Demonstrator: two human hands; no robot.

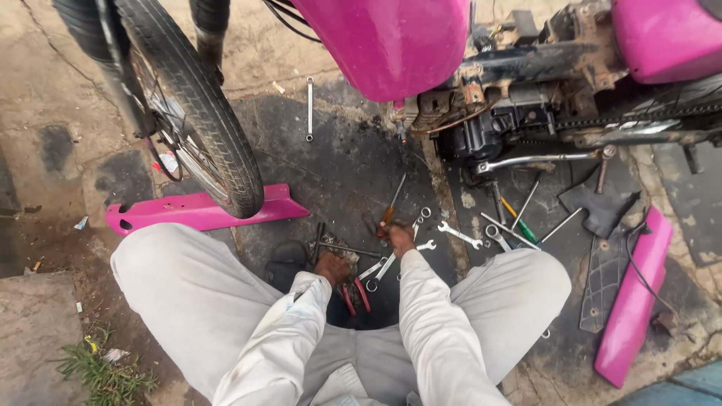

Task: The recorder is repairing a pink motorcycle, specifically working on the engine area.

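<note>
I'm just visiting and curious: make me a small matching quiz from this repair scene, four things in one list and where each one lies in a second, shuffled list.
Things:
1. long pink panel
2. lone spanner
3. red-handled pliers
4. black footrest plate

Places:
A. on the dark ground between the front wheel and the pink tank
B. by the left hand
C. under the front tyre
D. far right, beside another pink panel

Pairs: 1-C, 2-A, 3-B, 4-D
</note>
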